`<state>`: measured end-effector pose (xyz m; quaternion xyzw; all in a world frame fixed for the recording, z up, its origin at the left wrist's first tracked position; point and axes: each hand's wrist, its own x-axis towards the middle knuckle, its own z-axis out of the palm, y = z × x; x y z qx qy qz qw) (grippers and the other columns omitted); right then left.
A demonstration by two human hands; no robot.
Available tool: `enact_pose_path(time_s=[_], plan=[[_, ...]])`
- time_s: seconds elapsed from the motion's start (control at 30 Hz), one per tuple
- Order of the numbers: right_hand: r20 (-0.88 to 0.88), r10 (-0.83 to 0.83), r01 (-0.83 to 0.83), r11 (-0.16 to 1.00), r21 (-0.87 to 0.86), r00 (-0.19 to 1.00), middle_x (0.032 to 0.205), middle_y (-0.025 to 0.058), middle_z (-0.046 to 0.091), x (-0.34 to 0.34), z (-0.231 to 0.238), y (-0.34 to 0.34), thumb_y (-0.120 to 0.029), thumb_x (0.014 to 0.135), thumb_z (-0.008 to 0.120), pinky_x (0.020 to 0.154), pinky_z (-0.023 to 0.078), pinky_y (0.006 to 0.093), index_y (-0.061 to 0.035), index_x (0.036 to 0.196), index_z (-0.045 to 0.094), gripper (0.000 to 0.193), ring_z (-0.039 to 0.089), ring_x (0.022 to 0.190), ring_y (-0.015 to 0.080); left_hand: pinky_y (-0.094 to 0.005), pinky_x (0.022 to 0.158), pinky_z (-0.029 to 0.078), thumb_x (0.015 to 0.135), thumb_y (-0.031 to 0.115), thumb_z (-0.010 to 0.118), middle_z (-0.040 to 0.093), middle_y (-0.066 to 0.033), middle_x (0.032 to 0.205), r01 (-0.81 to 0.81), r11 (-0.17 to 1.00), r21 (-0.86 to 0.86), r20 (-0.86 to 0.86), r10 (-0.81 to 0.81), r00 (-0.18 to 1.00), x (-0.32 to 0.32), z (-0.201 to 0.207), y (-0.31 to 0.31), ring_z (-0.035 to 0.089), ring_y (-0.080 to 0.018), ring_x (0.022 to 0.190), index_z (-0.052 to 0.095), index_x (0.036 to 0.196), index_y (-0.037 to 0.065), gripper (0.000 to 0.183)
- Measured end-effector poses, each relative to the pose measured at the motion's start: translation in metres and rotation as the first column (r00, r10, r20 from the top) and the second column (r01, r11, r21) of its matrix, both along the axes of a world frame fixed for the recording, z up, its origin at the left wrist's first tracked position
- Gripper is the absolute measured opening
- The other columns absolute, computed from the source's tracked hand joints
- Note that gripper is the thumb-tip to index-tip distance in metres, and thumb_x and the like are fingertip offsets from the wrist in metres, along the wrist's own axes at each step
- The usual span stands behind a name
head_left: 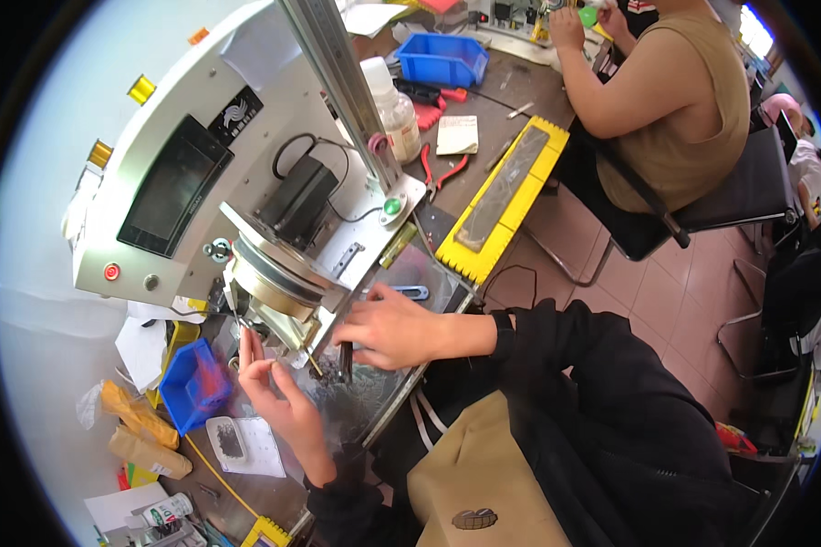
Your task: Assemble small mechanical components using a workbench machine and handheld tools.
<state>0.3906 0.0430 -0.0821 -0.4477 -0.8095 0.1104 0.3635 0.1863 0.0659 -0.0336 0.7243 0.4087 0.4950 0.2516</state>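
My left hand [283, 406] is raised at the lower front of a white bench machine [192, 82]. Its fingers are bent and close together near a small metal tip, and whatever is between them is too small to make out. Just right of it, my right hand [388, 330] reaches in under the machine's round metal drum [274, 278]. Its fingers are curled around a slim dark tool [345, 362] that points down toward the work surface. A blue-handled item [412, 293] lies just beyond my right hand.
Left of my hands are a blue bin [194, 387] and a white dish [227, 439] of small dark parts. Red pliers [441, 171], a white-capped bottle [394, 114] and a yellow-edged tray [506, 201] lie on the far bench. A co-worker [670, 100] sits at the far right.
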Motion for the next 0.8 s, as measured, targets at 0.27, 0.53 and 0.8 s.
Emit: enact_pose_path(time_s=[0.27, 0.53, 0.8], plan=[[-0.013, -0.104, 0.104, 0.995, -0.012, 0.994, 0.057, 0.004, 0.057, 0.003, -0.008, 0.005, -0.036, 0.094, 0.067, 0.076, 0.041, 0.0394, -0.0133, 0.093, 0.054, 0.026, 0.06, 0.06, 0.0287, -0.0463, 0.115, 0.032, 0.101, -0.001, 0.041, 0.038, -0.0286, 0.154, -0.016, 1.0, 0.024, -0.019, 0.016, 1.0, 0.0, -0.002, 0.002, 0.04, -0.0416, 0.143, 0.044, 0.105, 0.001, 0.005], [-0.128, -0.155, 0.17, 0.979, 0.112, 0.98, 0.049, 0.0044, 0.052, 0.001, -0.015, 0.012, -0.032, 0.094, 0.067, 0.072, 0.041, 0.0386, -0.0143, 0.089, 0.059, 0.02, 0.057, 0.055, 0.0294, -0.0474, 0.116, 0.032, 0.101, 0.001, 0.042, 0.037, -0.0295, 0.154, -0.02, 0.999, 0.037, -0.018, 0.021, 1.0, -0.001, -0.005, 0.004, 0.04, -0.042, 0.143, 0.044, 0.105, 0.0, 0.004], [-0.161, 0.046, -0.054, 0.997, -0.047, 0.986, 0.065, 0.0075, 0.063, 0.007, 0.013, 0.0, -0.028, 0.091, 0.069, 0.071, 0.046, 0.0389, -0.0103, 0.095, 0.064, 0.019, 0.064, 0.065, 0.0273, -0.0476, 0.116, 0.031, 0.102, 0.003, 0.043, 0.036, -0.0301, 0.154, -0.028, 0.999, 0.031, 0.0, 0.028, 1.0, 0.0, -0.006, 0.004, 0.039, -0.0429, 0.144, 0.043, 0.104, 0.0, 0.003]])
